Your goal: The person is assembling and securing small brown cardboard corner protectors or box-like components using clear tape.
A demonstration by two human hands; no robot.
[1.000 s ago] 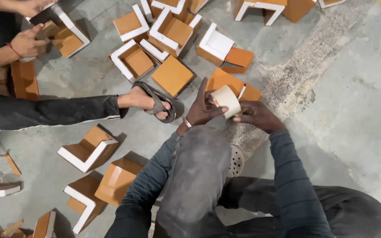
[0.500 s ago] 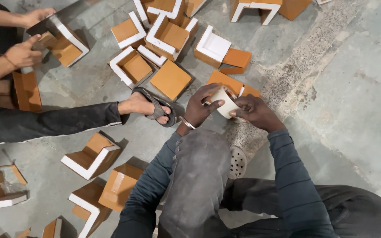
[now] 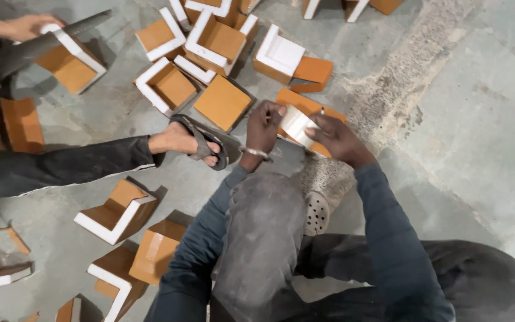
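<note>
I sit on a concrete floor with one knee raised. Both hands hold a roll of clear packing tape point(image 3: 297, 124) in front of the knee. My left hand point(image 3: 263, 125) pinches the roll's near left edge with fingers at its rim. My right hand point(image 3: 335, 138) grips the roll from the right. Just beyond the roll lies an orange cardboard corner piece point(image 3: 303, 105), partly hidden by my hands.
Several orange-and-white corner protectors point(image 3: 168, 86) lie scattered about the floor. Another person's sandalled foot point(image 3: 195, 142) and dark trouser leg stretch in from the left. That person's hand point(image 3: 28, 25) holds a corner piece point(image 3: 70, 59) at upper left. A perforated sandal point(image 3: 316, 211) lies by my knee.
My hands have turned the tape roll slightly and stayed over the orange piece. The other person's hands moved up on the corner piece at upper left.
</note>
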